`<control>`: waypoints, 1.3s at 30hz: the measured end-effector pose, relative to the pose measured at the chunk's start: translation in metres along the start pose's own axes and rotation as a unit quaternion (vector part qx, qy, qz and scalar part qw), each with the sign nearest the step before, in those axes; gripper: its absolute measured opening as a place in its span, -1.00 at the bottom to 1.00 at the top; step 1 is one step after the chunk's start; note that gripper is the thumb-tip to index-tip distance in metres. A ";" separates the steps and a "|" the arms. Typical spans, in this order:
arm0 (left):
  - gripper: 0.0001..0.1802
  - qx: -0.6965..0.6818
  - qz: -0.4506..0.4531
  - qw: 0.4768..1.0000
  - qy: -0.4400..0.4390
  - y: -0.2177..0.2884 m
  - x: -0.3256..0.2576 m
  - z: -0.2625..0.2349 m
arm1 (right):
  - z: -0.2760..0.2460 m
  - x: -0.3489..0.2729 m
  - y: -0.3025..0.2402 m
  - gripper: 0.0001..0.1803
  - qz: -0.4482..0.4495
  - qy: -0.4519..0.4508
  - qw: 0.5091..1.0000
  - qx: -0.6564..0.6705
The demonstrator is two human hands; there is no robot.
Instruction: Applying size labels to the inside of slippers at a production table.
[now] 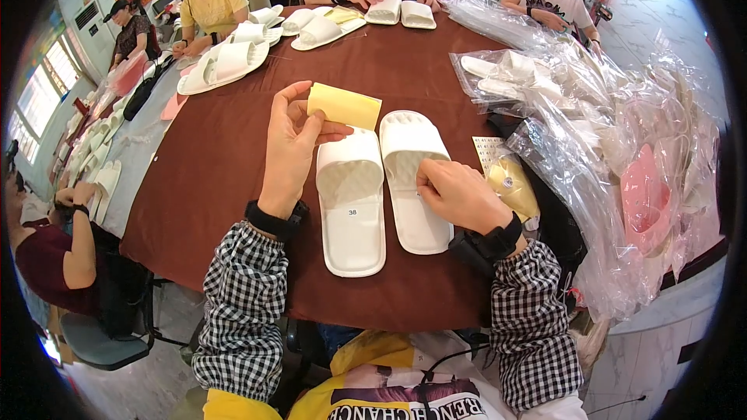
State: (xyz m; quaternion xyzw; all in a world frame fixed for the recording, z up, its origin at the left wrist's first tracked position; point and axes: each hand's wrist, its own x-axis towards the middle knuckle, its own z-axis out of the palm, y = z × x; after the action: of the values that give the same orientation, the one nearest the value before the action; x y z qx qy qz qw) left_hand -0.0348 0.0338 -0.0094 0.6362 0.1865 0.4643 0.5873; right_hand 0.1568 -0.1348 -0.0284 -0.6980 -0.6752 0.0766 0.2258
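Observation:
A pair of white slippers lies side by side on the brown tablecloth [233,132] in front of me, toes pointing away. The left slipper [352,241] has a small printed label on its insole. My left hand [292,140] is raised beside its toe, pinching a folded yellow sheet of paper [345,105] between thumb and fingers. Over the insole of the right slipper [424,232] rests my right hand [463,193], its fingers curled and closed. A bit of a small mark shows beside those fingertips; whatever they hold is hidden.
Clear plastic bags [576,179] heap along the right edge, some holding white slippers and one a pink slipper [644,198]. A label sheet [489,152] and a yellow piece [513,187] lie by my right wrist. More white slippers [226,66] stand farther off, where other people sit.

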 end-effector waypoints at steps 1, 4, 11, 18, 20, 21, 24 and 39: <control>-0.62 -0.005 0.001 1.000 -0.003 0.000 0.000 0.000 | 0.000 0.000 0.000 -0.89 0.000 0.000 1.000 0.000; -0.62 0.003 -0.001 1.000 0.002 0.001 0.000 0.001 | -0.001 -0.001 -0.001 -0.89 0.005 0.002 1.000 0.020; -0.62 0.013 -0.003 1.000 0.001 0.002 0.000 0.001 | 0.000 -0.001 -0.001 -0.89 0.025 0.016 0.999 0.037; -0.62 0.018 -0.007 1.000 0.003 0.004 -0.001 0.001 | 0.004 0.002 -0.002 -0.89 0.042 0.019 0.999 -0.014; -0.62 0.021 -0.007 1.000 0.005 0.006 -0.001 0.001 | 0.000 0.001 -0.001 -0.89 0.026 0.023 0.999 0.016; -0.62 0.016 -0.004 1.000 0.014 0.006 -0.001 0.001 | -0.002 0.000 0.000 -0.89 0.019 0.023 0.998 0.048; -0.63 0.012 -0.003 1.000 0.025 0.006 0.000 0.000 | -0.013 -0.007 0.003 -0.85 -0.016 0.002 0.998 0.066; -0.65 0.006 0.002 1.000 0.027 0.006 0.000 -0.001 | -0.022 -0.034 -0.026 -0.71 -0.098 -0.019 0.981 -0.165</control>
State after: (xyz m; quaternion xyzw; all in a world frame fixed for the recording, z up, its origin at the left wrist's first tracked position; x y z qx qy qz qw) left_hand -0.0377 0.0330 -0.0043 0.6277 0.2040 0.4809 0.5771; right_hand 0.1396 -0.1732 -0.0050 -0.6547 -0.7477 -0.0449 0.1012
